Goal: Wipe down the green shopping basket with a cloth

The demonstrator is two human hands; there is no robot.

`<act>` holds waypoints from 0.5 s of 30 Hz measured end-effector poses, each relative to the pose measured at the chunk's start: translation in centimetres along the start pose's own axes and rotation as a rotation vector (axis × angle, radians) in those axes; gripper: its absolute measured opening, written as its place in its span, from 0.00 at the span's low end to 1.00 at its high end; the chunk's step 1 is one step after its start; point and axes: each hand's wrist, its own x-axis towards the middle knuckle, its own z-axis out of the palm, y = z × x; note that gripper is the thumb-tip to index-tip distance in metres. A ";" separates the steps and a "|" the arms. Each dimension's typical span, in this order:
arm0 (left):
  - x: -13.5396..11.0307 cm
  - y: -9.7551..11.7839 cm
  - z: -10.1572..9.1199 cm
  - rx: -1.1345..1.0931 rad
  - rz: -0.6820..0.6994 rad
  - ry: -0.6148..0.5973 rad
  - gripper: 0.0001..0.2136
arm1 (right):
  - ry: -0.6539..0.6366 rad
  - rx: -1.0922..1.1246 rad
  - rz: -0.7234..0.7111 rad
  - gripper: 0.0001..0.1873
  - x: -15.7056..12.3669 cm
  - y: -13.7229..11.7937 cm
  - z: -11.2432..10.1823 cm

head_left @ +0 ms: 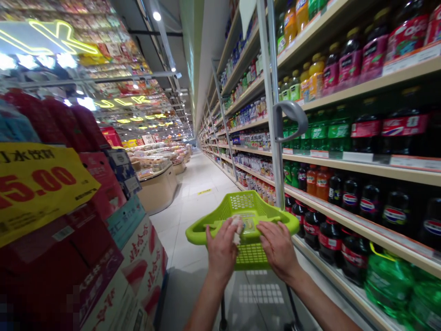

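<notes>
Head view: watching remotely, I see a left hand (pixel 222 250) and a right hand (pixel 280 250) side by side, a little apart, on the near edge of a green shopping cart (pixel 197 235), directly in front of them. The fingers bend over that edge; I cannot tell whether either grip closes underneath. A pale crumpled item (pixel 236 236), too blurred for me to identify, lies against the left hand's fingertips.

To steer well, I judge that both hands should push evenly, running the cart parallel to the drink shelves (pixel 379 167) near the right hand, with its right corner kept off the metal post (pixel 277 170). The pale item would need a secure pinch.

Left of the left hand, a yellow price sign (pixel 41 188) reads "5.00" in red, its first digit unclear to me, above cartons (pixel 144 262) printed with red Chinese characters. Neon letters (pixel 65 37) higher up on that side spell "LK". Right of the right hand, dark bottles (pixel 396 211) carry Pepsi's round red, white and blue emblem.
</notes>
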 end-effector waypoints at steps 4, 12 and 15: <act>-0.3 -3.2 -1.0 0.048 -0.182 0.115 0.19 | 0.007 0.015 0.024 0.15 0.0 -0.3 -0.1; 1.0 2.5 0.3 -0.072 0.048 -0.067 0.25 | -0.016 0.005 0.004 0.16 0.1 0.0 -0.1; 0.7 -0.2 -0.6 -0.031 -0.116 -0.009 0.22 | -0.035 0.003 0.003 0.16 0.1 0.3 -0.4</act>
